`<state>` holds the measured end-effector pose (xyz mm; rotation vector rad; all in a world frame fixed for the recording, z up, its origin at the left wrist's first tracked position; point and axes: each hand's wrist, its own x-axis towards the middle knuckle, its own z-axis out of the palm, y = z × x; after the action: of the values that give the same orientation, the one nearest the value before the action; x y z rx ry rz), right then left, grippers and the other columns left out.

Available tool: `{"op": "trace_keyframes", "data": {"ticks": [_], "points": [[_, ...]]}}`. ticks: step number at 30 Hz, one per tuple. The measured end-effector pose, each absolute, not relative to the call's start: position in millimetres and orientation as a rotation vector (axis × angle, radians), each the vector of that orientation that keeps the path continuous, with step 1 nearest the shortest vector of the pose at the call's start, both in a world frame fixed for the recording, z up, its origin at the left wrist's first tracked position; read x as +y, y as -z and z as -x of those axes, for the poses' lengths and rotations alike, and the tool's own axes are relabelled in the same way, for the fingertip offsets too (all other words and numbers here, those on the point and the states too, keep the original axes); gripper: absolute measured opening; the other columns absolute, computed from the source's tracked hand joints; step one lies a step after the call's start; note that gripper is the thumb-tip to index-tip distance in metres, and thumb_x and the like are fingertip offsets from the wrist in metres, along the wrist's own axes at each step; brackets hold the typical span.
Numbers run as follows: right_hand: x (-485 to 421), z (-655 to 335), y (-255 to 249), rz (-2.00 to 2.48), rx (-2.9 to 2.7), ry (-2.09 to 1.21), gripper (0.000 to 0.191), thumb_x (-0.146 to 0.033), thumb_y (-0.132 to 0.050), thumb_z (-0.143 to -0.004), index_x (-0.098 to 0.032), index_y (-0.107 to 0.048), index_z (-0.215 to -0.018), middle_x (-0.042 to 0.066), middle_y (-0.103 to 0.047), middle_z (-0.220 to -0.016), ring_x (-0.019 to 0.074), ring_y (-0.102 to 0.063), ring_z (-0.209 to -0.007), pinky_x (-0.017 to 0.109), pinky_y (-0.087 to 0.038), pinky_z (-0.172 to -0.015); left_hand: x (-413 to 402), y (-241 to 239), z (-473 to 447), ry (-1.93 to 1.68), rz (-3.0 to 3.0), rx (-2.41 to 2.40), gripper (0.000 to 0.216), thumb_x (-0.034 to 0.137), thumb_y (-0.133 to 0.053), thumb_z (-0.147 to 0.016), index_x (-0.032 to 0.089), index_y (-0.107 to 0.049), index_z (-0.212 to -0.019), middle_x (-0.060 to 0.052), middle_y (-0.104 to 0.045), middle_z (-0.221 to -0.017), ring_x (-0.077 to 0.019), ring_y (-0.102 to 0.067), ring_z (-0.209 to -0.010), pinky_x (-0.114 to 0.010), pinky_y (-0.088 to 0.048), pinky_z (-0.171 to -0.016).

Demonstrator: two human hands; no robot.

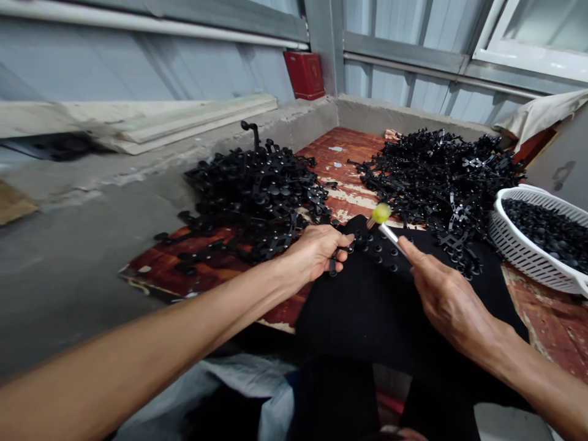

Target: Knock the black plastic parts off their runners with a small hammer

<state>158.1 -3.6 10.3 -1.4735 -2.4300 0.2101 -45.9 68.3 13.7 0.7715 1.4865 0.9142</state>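
Observation:
My left hand (pixel 321 248) is closed around a small black linkage part (pixel 333 266), which pokes out below the fingers over the edge of a black cloth (pixel 358 324). The rest of that part is hidden in the grip. In my right hand (pixel 448 294) is a small hammer (pixel 388 233) with a silver handle. Its head is yellow with a reddish-brown side, held just right of my left fingertips. Several black round caps (pixel 378 248) lie on the cloth between my hands.
Behind my left hand rises a heap of black linkage parts (pixel 261 190); another heap (pixel 441 174) lies at the back right. A white basket (pixel 528 245) of black pieces stands at the right. A concrete ledge (pixel 138 177), with boards (pixel 197 125) and a red tin (pixel 304 75), bounds the worn red board (pixel 349 177).

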Motion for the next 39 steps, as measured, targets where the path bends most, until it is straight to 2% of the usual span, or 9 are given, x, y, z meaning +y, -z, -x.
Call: {"op": "trace_keyframes", "data": {"ticks": [5, 11, 17, 20, 23, 26, 31, 34, 39], "points": [[-6, -156, -16, 1.495, -2.545, -0.255, 0.066, -0.005, -0.036, -0.086, -0.010, -0.030, -0.151, 0.015, -0.067, -0.095, 0.0222, -0.065, -0.069, 0.037, -0.055, -0.068, 69, -12, 46, -0.898, -0.795, 1.498, 0.024, 0.007, -0.064, -0.074, 0.016, -0.046, -0.062, 0.007, -0.045, -0.044, -0.0067, -0.043, -0.036, -0.017, -0.034, -0.032], [-6, -151, -17, 1.503, -2.499, -0.269, 0.066, -0.006, -0.036, -0.086, -0.011, -0.029, -0.151, 0.014, -0.066, -0.095, 0.0193, -0.062, -0.065, 0.033, -0.053, -0.065, 68, -10, 47, -0.884, -0.878, 1.506, 0.015, 0.012, -0.058, -0.077, 0.016, -0.046, -0.070, 0.006, -0.045, -0.056, -0.0048, -0.042, -0.037, -0.016, -0.028, -0.032], [-18, -159, -25, 1.256, -2.078, -0.529, 0.054, -0.015, -0.037, -0.092, -0.013, -0.040, -0.146, 0.001, -0.055, -0.073, 0.0136, -0.052, -0.060, 0.025, -0.047, -0.060, 62, -17, 65, -0.760, -1.086, 1.522, 0.007, 0.018, -0.044, -0.081, 0.022, -0.046, -0.087, 0.007, -0.038, -0.064, -0.0020, -0.027, -0.034, -0.015, -0.011, -0.035], [-37, -170, -23, 1.335, -1.857, -0.729, 0.051, -0.021, -0.039, -0.095, -0.020, -0.039, -0.146, -0.005, -0.043, -0.066, 0.0101, -0.038, -0.049, 0.020, -0.036, -0.044, 49, -21, 75, -0.579, -1.502, 1.545, 0.020, 0.021, -0.040, -0.082, 0.025, -0.042, -0.102, 0.008, -0.037, -0.061, -0.0068, -0.032, -0.039, -0.018, -0.020, -0.040], [-54, -181, -15, 1.436, -1.734, -0.962, 0.050, -0.027, -0.038, -0.098, -0.026, -0.036, -0.148, -0.004, -0.046, -0.070, 0.0076, -0.034, -0.045, 0.018, -0.027, -0.037, 33, -24, 77, -0.460, -1.980, 1.469, 0.032, 0.032, -0.038, -0.086, 0.024, -0.035, -0.117, 0.006, -0.043, -0.066, -0.0124, -0.044, -0.052, -0.025, -0.034, -0.053], [-65, -189, -6, 1.482, -1.635, -1.082, 0.050, -0.031, -0.036, -0.099, -0.027, -0.033, -0.149, -0.003, -0.048, -0.074, 0.0066, -0.032, -0.043, 0.018, -0.028, -0.035, 22, -26, 71, -0.361, -2.168, 1.382, 0.041, 0.040, -0.030, -0.089, 0.020, -0.028, -0.125, 0.003, -0.047, -0.072, -0.0163, -0.050, -0.061, -0.030, -0.039, -0.063], [-73, -196, 2, 1.553, -1.544, -1.133, 0.052, -0.035, -0.037, -0.099, -0.028, -0.032, -0.150, -0.003, -0.045, -0.072, 0.0084, -0.033, -0.048, 0.017, -0.031, -0.037, 25, -25, 57, -0.278, -2.236, 1.341, 0.027, 0.040, -0.028, -0.089, 0.019, -0.034, -0.106, 0.001, -0.047, -0.071, -0.0195, -0.052, -0.068, -0.032, -0.038, -0.068], [-75, -197, 5, 1.550, -1.523, -1.172, 0.053, -0.036, -0.036, -0.099, -0.026, -0.030, -0.151, -0.003, -0.044, -0.072, 0.0082, -0.031, -0.048, 0.017, -0.031, -0.037, 33, -21, 49, -0.268, -2.311, 1.278, 0.014, 0.036, -0.032, -0.088, 0.022, -0.036, -0.086, 0.003, -0.044, -0.067, -0.0161, -0.046, -0.062, -0.029, -0.033, -0.062], [-77, -199, 8, 1.583, -1.501, -1.209, 0.053, -0.039, -0.034, -0.100, -0.027, -0.030, -0.151, -0.002, -0.045, -0.075, 0.0076, -0.030, -0.046, 0.018, -0.031, -0.037, 46, -12, 45, -0.311, -2.130, 1.316, 0.022, 0.040, -0.041, -0.084, 0.021, -0.047, -0.075, 0.005, -0.043, -0.056, -0.0120, -0.040, -0.052, -0.024, -0.027, -0.051]]}}
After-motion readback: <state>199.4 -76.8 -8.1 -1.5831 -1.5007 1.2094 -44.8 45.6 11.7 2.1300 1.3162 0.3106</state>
